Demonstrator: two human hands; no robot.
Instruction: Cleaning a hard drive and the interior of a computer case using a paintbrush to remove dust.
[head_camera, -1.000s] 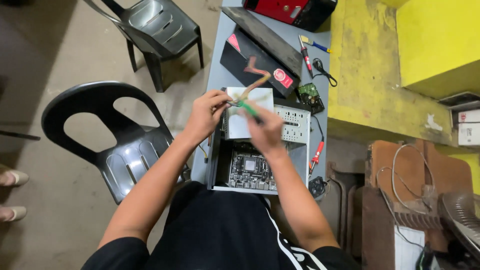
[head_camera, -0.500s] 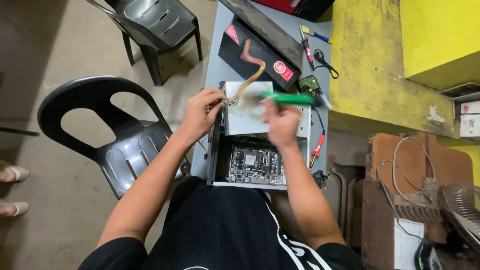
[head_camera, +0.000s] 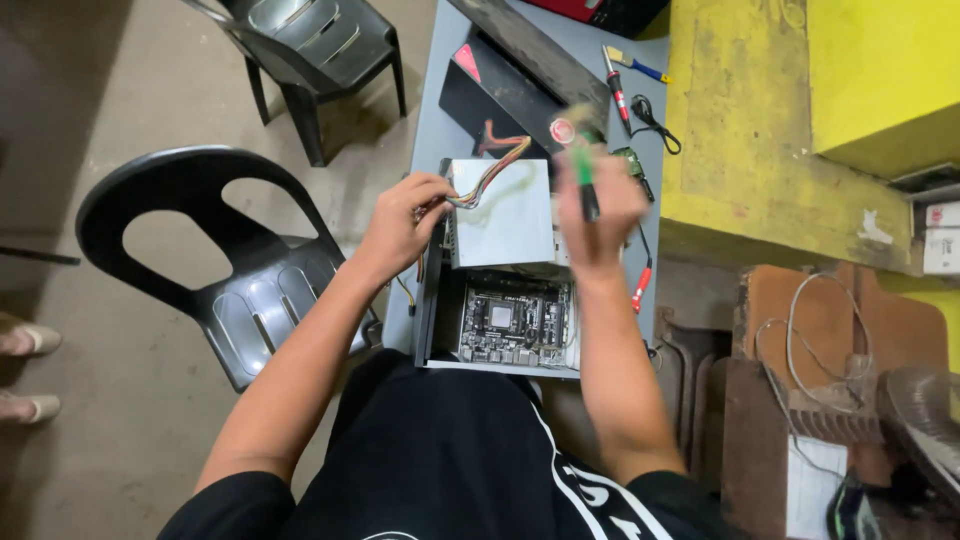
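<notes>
Screwdriver (head_camera: 584, 178) with a green handle, gripped in the right hand (head_camera: 598, 215); fingers wrapped round the handle, tool upright, hand and tool motion-blurred. It sits above the right edge of the silver power supply box (head_camera: 503, 215)

Left hand (head_camera: 402, 222) closed on the bundle of coloured cables (head_camera: 488, 172) at the left edge of that box; cables arc up over the box top toward the black carton behind

Power supply rests in the upper half of an open computer case (head_camera: 432, 310); green-and-black motherboard (head_camera: 512, 320) exposed below it, square socket near its middle

Case lies on a narrow grey table (head_camera: 432, 110). Behind the case: flat black carton (head_camera: 480, 85) lying aslant, red triangle at its upper left corner, round red-and-white sticker (head_camera: 562, 130) at its lower right, partly behind the blurred tool

Right side of table: red-handled tool (head_camera: 613, 85), small brush with blue and yellow handle (head_camera: 637, 64), another red-handled tool (head_camera: 642, 290) low at the edge

Black plastic chair (head_camera: 215, 270) just left of the table; yellow wall (head_camera: 760, 130) to the right
</notes>
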